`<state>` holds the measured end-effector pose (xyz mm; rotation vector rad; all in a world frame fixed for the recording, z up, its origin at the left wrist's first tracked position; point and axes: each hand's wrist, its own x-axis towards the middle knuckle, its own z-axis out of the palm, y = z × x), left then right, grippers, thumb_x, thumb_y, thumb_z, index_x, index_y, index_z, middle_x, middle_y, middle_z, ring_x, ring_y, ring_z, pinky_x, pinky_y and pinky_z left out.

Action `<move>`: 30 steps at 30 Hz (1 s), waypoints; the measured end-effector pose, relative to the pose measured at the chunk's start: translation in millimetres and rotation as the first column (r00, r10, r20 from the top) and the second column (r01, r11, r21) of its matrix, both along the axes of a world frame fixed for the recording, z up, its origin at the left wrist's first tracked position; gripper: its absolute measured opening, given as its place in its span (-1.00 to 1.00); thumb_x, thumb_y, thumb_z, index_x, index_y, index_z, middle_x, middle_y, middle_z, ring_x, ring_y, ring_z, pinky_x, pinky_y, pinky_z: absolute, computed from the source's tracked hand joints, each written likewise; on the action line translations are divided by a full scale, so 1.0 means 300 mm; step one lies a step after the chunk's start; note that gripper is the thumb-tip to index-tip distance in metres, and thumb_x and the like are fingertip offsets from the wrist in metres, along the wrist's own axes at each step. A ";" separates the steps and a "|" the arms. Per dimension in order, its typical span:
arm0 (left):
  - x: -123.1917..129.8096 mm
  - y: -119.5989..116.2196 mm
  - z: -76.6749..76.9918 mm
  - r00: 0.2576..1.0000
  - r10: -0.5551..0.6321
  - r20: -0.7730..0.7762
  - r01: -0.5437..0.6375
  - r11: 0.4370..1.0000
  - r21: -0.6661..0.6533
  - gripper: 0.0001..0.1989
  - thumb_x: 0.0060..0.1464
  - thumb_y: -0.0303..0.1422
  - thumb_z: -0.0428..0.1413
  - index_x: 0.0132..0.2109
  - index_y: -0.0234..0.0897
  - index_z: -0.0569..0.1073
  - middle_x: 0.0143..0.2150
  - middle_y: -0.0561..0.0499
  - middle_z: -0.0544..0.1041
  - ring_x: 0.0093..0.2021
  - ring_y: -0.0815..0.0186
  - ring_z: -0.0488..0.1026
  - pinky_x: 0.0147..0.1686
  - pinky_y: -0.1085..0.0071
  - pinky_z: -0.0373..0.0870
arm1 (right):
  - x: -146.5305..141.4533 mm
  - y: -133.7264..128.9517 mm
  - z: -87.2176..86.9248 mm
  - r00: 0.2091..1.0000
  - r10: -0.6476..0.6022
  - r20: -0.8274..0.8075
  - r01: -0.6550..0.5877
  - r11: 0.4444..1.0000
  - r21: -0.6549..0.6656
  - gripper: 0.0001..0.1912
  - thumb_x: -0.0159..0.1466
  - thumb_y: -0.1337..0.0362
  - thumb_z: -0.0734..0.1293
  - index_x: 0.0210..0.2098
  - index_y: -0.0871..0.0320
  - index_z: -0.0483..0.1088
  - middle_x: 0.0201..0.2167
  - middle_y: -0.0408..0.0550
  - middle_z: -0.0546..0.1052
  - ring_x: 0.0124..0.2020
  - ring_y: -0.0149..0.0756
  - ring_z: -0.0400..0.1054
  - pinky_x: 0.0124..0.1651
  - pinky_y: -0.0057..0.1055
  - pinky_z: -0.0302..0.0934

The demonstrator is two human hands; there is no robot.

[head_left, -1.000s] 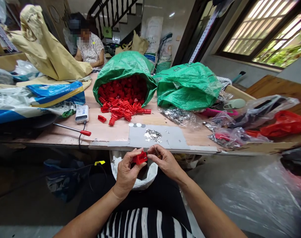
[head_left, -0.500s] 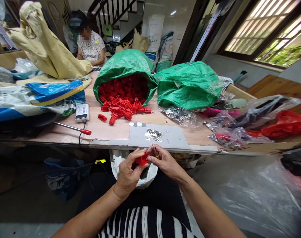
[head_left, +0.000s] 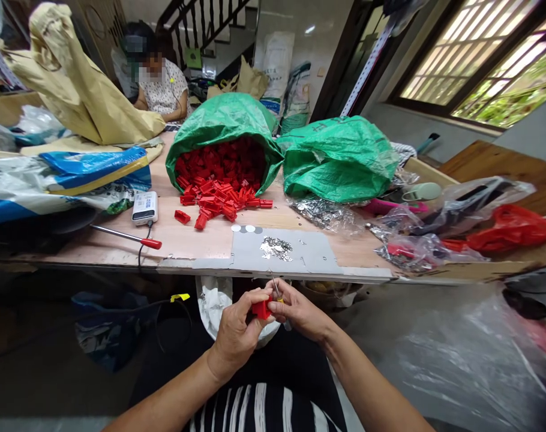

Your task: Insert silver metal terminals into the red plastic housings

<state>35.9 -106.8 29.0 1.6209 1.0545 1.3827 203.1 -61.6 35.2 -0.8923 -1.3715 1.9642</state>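
Between the thumb and fingers of my left hand (head_left: 239,327) is a red plastic part (head_left: 260,308), held over my lap below the table edge. My right hand (head_left: 297,309) touches the part's right side and grips a thin metal tool with a yellow handle (head_left: 280,298), its tip pointing up. Small silvery metal pieces (head_left: 276,248) lie in a pile on a grey sheet (head_left: 320,247) just beyond my hands. Farther back, many red parts (head_left: 219,198) spill from a green sack (head_left: 223,114).
A second green sack (head_left: 340,159) lies to the right, near plastic bags (head_left: 417,246). On the left are a white device (head_left: 145,208) and a red-handled rod (head_left: 151,243). A white bag (head_left: 215,303) hangs below the edge. A person (head_left: 165,90) sits across the table.
Both hands have moved slightly down in view, still together around the red part. The tool in my right hand now stands more upright and its yellow handle shows more.
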 end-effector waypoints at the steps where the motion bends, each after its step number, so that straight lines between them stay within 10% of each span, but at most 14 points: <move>1: -0.001 0.001 -0.002 1.000 -0.003 0.005 0.003 1.000 0.001 -0.68 0.01 -0.47 0.17 -0.06 -0.14 0.45 -0.04 -0.05 0.57 0.05 0.19 0.46 0.05 0.23 0.39 | 0.003 -0.001 -0.001 1.000 -0.003 -0.015 0.003 1.000 -0.018 -0.56 0.10 0.02 0.42 -0.22 0.10 0.19 -0.43 -0.24 0.21 -0.52 -0.51 0.00 -0.48 -0.54 -0.10; 12: -0.018 0.039 -0.014 0.924 -0.093 0.371 0.199 0.945 -0.260 -0.74 -0.01 -0.39 0.21 -0.12 -0.25 0.43 -0.05 -0.11 0.55 0.01 0.18 0.48 0.04 0.23 0.38 | -0.002 0.009 -0.005 0.995 0.028 -0.094 -0.046 0.978 -0.201 -0.49 0.01 0.00 0.46 -0.19 0.11 0.24 -0.44 -0.21 0.25 -0.53 -0.52 0.08 -0.52 -0.56 -0.11; 17: -0.024 0.071 -0.030 0.846 0.102 0.524 0.139 0.906 -0.399 -0.73 -0.04 -0.37 0.24 -0.16 -0.27 0.39 -0.03 -0.11 0.56 -0.09 0.25 0.52 -0.03 0.28 0.43 | 0.015 0.115 -0.012 0.969 -0.070 0.237 0.034 0.988 0.152 -0.61 0.16 -0.02 0.34 -0.20 0.13 0.30 -0.42 -0.17 0.36 -0.53 -0.48 0.11 -0.48 -0.51 -0.01; 21: -0.034 0.082 -0.053 0.838 0.192 0.511 0.085 0.879 -0.470 -0.70 -0.07 -0.37 0.26 -0.17 -0.29 0.39 -0.04 -0.10 0.56 -0.15 0.31 0.52 -0.07 0.34 0.43 | 0.029 0.214 -0.011 0.708 -0.451 0.544 0.037 0.792 0.609 -0.85 0.24 0.19 0.25 -0.30 0.13 0.37 -0.38 -0.12 0.45 -0.34 -0.34 0.28 -0.25 -0.40 0.13; 30: -0.042 0.089 -0.078 0.844 0.210 0.494 0.074 0.866 -0.495 -0.71 -0.10 -0.36 0.26 -0.19 -0.29 0.42 -0.10 -0.08 0.57 -0.15 0.31 0.51 -0.08 0.37 0.41 | -0.007 0.302 -0.018 0.473 -0.574 0.668 -0.211 0.663 0.719 -0.83 0.26 0.35 0.19 -0.22 0.07 0.38 -0.23 -0.09 0.49 -0.20 -0.28 0.35 -0.16 -0.37 0.16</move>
